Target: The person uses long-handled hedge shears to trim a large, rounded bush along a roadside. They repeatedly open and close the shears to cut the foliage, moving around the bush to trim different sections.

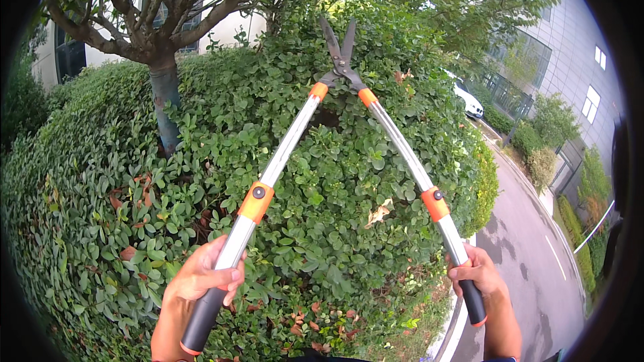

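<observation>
A pair of long-handled hedge shears (342,64) reaches away from me over a leafy green hedge (322,176). Its dark blades are parted in a narrow V, tips against the foliage at the top. My left hand (207,272) grips the left silver tube handle just above its black grip. The right handle is held by my right hand (478,274), around the top of its black grip. Orange collars (255,202) with black knobs sit midway along both handles, which spread wide apart. Two dry curled leaves (378,213) rest on the hedge between them.
A tree trunk (165,100) rises from the hedge at left, its branches spreading overhead. A paved road (523,261) with a pale kerb (455,322) runs along the right. Farther off are a white car (468,100) and a grey tiled building (578,45).
</observation>
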Available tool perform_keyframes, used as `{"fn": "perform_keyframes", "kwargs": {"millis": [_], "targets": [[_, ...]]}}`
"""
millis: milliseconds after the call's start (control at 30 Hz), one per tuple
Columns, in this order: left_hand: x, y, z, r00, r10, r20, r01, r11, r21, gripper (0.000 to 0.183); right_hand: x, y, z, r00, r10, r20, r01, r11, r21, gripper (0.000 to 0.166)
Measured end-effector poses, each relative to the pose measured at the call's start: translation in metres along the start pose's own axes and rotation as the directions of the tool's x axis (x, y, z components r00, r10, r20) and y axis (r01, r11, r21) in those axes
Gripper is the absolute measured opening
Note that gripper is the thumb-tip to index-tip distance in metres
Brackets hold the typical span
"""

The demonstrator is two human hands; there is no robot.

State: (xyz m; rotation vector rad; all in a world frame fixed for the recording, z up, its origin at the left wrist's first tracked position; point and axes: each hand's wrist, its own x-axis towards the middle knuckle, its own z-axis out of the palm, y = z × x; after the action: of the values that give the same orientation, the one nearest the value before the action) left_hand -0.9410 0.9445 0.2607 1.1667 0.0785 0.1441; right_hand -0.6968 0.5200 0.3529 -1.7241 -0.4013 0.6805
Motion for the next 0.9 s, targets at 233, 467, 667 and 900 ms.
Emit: {"fn": "perform_keyframes", "kwargs": {"millis": [233, 467, 667, 900], "targets": [[0.079, 0.083, 0.018, 0.978, -0.094, 0.188, 0.078, 0.993, 0.09, 0.03, -0.032, -0.014, -0.058, 0.981, -0.087, -0.174, 0.083, 0.996, -0.03, 0.027], [0.124, 0.116, 0.028, 0.974, -0.12, 0.194, 0.083, 0.979, 0.187, 0.028, -0.015, -0.033, -0.116, 0.994, -0.025, -0.109, 0.024, 1.0, -0.01, 0.028], [0.094, 0.095, 0.04, 0.97, -0.165, 0.18, 0.131, 0.973, 0.189, 0.034, -0.016, 0.013, -0.171, 0.875, -0.18, -0.45, -0.08, 0.862, -0.5, 0.023], [0.08, 0.092, 0.047, 0.952, -0.26, 0.161, 0.214, 0.943, 0.256, 0.035, -0.025, 0.045, -0.229, 0.743, -0.309, -0.594, -0.174, 0.768, -0.617, 0.025]]}}
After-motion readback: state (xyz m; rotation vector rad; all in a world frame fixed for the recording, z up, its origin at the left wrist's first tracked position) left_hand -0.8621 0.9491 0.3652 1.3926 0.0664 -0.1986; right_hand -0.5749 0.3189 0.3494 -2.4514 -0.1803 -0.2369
